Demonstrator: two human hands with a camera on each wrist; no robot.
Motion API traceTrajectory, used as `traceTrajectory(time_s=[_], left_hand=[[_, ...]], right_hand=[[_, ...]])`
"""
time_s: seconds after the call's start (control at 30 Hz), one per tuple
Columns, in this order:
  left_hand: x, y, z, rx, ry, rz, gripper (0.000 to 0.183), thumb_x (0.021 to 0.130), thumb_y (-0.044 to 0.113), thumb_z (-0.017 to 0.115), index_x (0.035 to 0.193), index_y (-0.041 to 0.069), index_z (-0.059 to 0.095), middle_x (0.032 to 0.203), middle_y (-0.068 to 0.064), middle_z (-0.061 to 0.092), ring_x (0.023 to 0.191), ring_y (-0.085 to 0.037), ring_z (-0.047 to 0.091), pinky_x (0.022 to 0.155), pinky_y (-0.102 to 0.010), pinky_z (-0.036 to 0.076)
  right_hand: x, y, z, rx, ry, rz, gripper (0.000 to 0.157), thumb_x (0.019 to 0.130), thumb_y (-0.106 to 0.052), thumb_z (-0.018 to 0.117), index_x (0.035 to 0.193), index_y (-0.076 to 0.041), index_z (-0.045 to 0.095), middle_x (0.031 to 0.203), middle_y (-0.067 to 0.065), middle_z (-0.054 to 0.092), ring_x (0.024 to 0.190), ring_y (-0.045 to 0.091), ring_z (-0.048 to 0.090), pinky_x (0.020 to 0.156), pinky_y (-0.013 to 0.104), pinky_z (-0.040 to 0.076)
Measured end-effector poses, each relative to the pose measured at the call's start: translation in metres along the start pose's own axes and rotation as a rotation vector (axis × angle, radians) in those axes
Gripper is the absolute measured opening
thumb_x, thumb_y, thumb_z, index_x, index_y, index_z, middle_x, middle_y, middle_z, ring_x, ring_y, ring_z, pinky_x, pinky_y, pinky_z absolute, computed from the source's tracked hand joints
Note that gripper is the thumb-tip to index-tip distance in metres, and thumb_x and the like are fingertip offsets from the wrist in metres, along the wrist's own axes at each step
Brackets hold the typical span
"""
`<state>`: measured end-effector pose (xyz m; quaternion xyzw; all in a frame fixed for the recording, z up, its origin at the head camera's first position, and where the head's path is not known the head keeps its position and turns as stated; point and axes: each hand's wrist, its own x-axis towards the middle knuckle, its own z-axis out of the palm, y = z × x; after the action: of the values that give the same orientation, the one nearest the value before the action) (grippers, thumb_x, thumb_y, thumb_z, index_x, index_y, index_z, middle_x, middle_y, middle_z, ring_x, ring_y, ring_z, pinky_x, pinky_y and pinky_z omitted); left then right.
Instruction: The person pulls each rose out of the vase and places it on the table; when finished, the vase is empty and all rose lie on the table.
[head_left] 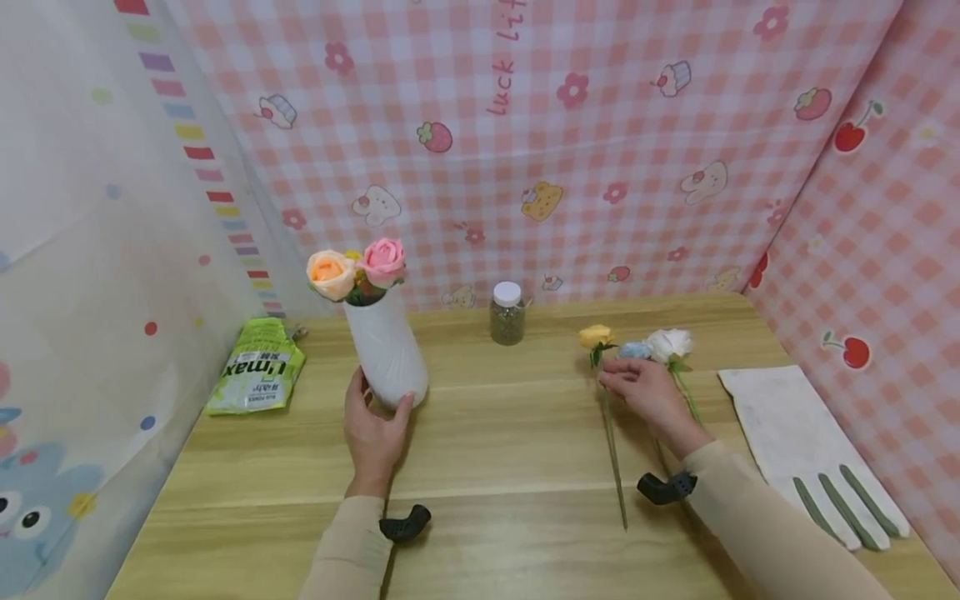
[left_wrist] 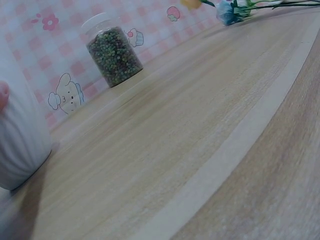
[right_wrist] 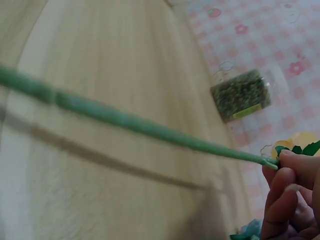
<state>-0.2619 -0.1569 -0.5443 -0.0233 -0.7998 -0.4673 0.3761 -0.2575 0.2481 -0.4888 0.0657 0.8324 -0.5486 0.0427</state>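
My left hand (head_left: 377, 433) grips the lower body of a white ribbed vase (head_left: 386, 350), which stands on the table with its top leaning left. A peach rose (head_left: 330, 275) and a pink rose (head_left: 383, 262) show above its mouth, with small yellow blooms between them. On the right, my right hand (head_left: 648, 392) pinches a yellow rose (head_left: 596, 336) by its stem just under the leaves. In the right wrist view the green stem (right_wrist: 150, 131) stretches away from the fingertips, above its shadow. A blue flower (head_left: 634, 350) and a white rose (head_left: 670, 344) lie beside that hand.
A clear jar (head_left: 507, 317) of dark green granules with a white lid stands near the back edge. At the left lies a green packet (head_left: 257, 367). A white glove with green stripes (head_left: 810, 450) lies at the right. Patterned cloth (head_left: 510, 167) hangs behind the table.
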Motion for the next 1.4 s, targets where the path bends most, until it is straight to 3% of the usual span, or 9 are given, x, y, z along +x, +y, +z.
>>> traceTrajectory(time_s=[0.2,0.47,0.77,1.1,1.4], left_hand=[[-0.001,0.000,0.000,-0.014,0.007,0.002,0.081,0.073,0.021,0.084,0.140,0.001,0.044,0.126,-0.020,0.055,0.115,-0.031,0.053,0.091,-0.050,0.047],[-0.002,0.001,0.000,-0.017,0.011,0.010,0.081,0.073,0.019,0.085,0.139,0.000,0.044,0.126,-0.021,0.055,0.114,-0.033,0.054,0.089,-0.052,0.047],[-0.001,0.005,-0.001,-0.020,-0.002,-0.013,0.081,0.072,0.019,0.084,0.140,0.001,0.044,0.125,-0.019,0.056,0.113,-0.031,0.053,0.090,-0.050,0.047],[-0.003,0.005,-0.001,-0.012,0.008,-0.001,0.081,0.072,0.020,0.084,0.140,0.003,0.044,0.125,-0.019,0.056,0.113,-0.030,0.054,0.089,-0.051,0.047],[-0.003,0.005,-0.001,-0.004,-0.001,-0.002,0.081,0.074,0.022,0.083,0.141,0.002,0.043,0.127,-0.019,0.055,0.114,-0.030,0.054,0.090,-0.049,0.047]], right_hand=[[0.003,0.011,0.003,-0.042,0.084,-0.030,0.026,0.089,-0.022,0.069,0.103,0.000,0.071,0.090,0.015,0.071,0.068,0.013,0.061,0.055,0.025,0.049],[0.005,0.017,0.004,0.016,0.103,-0.012,0.022,0.090,-0.016,0.069,0.102,0.003,0.069,0.092,0.016,0.071,0.058,0.011,0.059,0.051,0.024,0.050],[0.005,0.020,0.006,0.059,0.114,-0.018,0.021,0.089,-0.013,0.068,0.102,0.005,0.068,0.089,0.018,0.070,0.056,0.010,0.058,0.049,0.024,0.050],[0.007,0.025,0.009,-0.044,0.147,-0.036,0.015,0.088,-0.012,0.069,0.097,0.000,0.071,0.079,0.010,0.070,0.054,0.014,0.061,0.047,0.025,0.049],[0.009,0.029,0.009,-0.123,0.128,-0.042,0.014,0.089,-0.013,0.069,0.097,-0.002,0.071,0.072,0.006,0.068,0.054,0.014,0.060,0.046,0.026,0.049]])
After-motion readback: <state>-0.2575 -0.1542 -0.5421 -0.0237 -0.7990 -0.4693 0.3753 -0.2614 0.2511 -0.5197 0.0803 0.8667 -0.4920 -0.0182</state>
